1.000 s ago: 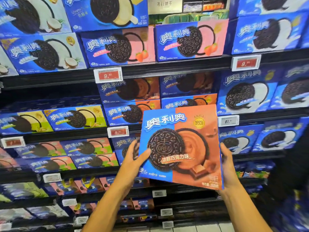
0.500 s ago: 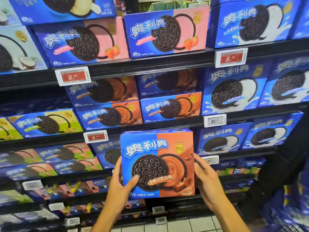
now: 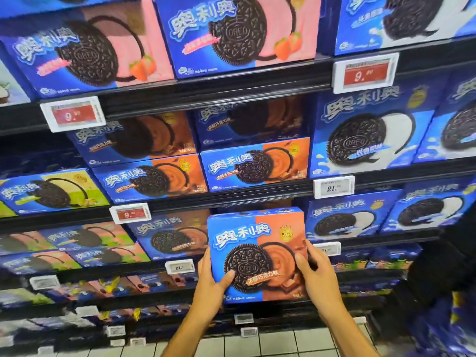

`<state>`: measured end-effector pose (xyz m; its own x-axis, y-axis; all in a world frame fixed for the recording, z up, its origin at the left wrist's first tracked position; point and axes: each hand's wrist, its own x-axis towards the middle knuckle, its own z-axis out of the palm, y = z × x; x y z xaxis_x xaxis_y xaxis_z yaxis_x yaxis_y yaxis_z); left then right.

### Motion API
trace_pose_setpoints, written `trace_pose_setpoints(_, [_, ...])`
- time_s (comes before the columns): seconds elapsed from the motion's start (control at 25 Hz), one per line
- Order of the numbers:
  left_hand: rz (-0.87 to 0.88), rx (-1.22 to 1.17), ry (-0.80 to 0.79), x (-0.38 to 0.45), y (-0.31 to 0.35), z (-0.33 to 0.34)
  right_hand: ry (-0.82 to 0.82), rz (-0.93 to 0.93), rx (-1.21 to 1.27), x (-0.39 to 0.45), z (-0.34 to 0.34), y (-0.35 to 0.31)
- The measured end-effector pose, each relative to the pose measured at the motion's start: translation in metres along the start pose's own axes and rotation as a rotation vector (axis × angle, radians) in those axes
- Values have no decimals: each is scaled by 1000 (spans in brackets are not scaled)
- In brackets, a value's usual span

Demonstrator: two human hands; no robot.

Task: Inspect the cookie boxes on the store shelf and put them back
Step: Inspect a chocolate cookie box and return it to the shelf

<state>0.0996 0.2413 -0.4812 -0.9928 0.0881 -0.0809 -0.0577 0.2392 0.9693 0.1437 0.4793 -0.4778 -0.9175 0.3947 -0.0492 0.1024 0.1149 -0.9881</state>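
Right now the cookie box [image 3: 257,253] sits upright between both hands, by the shelf [image 3: 206,199] gap. Left hand [image 3: 210,282] and right hand [image 3: 318,274] squeeze its sides. It could slip or bump the box [image 3: 172,235] just past the left hand.

So a second ago I had the chocolate cookie box [image 3: 257,253] up in front of me, tilted, covering the two small chocolate boxes [image 3: 201,173] on the shelf above. Now I've brought it down and in, sitting square at the shelf slot under the 21 price tag [image 3: 333,187], just right of another box of the same flavour [image 3: 172,238]. My right hand [image 3: 318,273] has come round onto the front face; my left hand [image 3: 212,276] keeps its grip on the lower left edge.
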Motion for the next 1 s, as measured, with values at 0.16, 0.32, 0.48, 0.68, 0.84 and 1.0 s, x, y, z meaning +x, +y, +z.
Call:
trace_pose_setpoints(0.16, [80, 152, 71, 22, 19, 16, 65, -30, -67, 25, 2, -3])
trace_pose_setpoints(0.32, [20, 143, 120, 39, 22, 23, 135, 0, -100, 43, 13, -4])
trace_pose_setpoints(0.48, [32, 100, 167, 53, 24, 25, 214, 45, -102, 50, 21, -8])
trace_pose_setpoints(0.68, [-46, -63, 217, 69, 28, 30, 192, 77, -85, 66, 30, -12])
trace_pose_setpoints(0.84, [-112, -190, 240, 73, 29, 39, 159, 104, -17, 75, 34, -11])
trace_pose_setpoints(1.0, [-137, -260, 288, 74, 27, 48, 118, 115, 23, 82, 36, -12])
